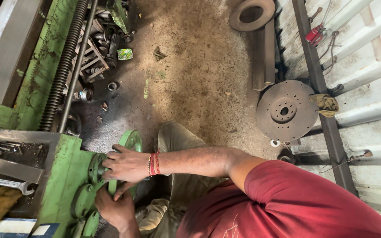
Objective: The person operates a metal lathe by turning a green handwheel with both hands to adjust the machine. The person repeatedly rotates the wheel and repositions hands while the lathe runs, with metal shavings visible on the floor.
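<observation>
- Green handwheel (131,140) on the lathe carriage (62,176), lower left of frame.
- Right hand (126,165), grip curled over the wheel's hub.
- Left hand (115,206) below, fingers pinching the wheel's lower rim.
- Spanner (3,183) at far left; perforated steel disc (286,110) on the floor, right of centre.

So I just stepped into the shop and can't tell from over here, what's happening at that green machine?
A person in a red shirt is bent over a green lathe. Both hands are on its green handwheel: one hand, with red bands at the wrist, grips the hub, and the other hand holds the wheel's lower edge. A wrench lies on the machine, and a drilled metal disc leans by the wall.
</observation>
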